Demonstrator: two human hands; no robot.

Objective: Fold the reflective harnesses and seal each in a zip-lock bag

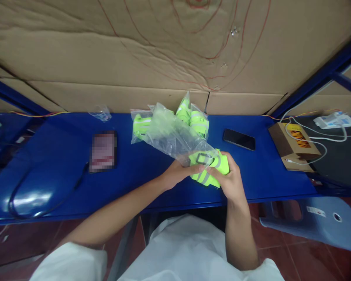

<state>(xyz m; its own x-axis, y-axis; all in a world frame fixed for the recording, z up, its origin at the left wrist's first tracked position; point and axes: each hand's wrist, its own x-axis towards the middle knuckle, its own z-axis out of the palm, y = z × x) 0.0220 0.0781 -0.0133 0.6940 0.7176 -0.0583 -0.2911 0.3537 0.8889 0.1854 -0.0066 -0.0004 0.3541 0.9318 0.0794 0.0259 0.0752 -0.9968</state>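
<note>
A folded neon yellow-green bundle with grey reflective strips is held between both hands above the front of the blue table. My left hand grips its left side along with the mouth of a clear plastic bag. On the right side, my right hand is closed round the bundle, thumb on top. The bag stretches up and left from the hands and overlaps the bundle's upper left part. Behind it lie bagged neon bundles, one at the left and others at the right.
On the blue table lie a black phone, a blurred dark-edged device and a small crumpled plastic bag. An open cardboard box with white cables stands at the right. Cardboard lines the back.
</note>
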